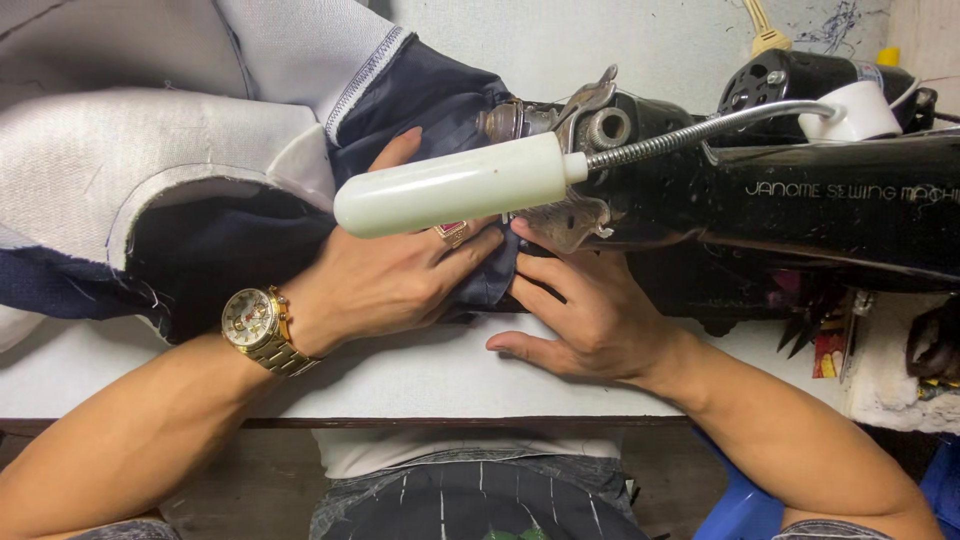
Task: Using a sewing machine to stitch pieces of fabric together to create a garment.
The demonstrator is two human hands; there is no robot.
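My left hand (385,275), with a gold wristwatch and a ring, lies flat on dark navy fabric (230,250) just left of the needle area. My right hand (580,315) presses the same cloth with its fingertips under the head of a black sewing machine (800,200). Both hands pin the navy fabric to the white table (400,370). A white tube lamp (450,185) on a flexible metal neck crosses above my left fingers and hides the needle. Grey-white cloth (130,130) with a stitched edge is attached to the navy piece and piles up at the left.
The table's front edge (450,422) runs just before my lap. A yellow-handled tool (765,30) and a white part (855,110) sit behind the machine. Colourful clutter and a white cloth (890,370) lie at the right. Something blue (740,500) is below the table.
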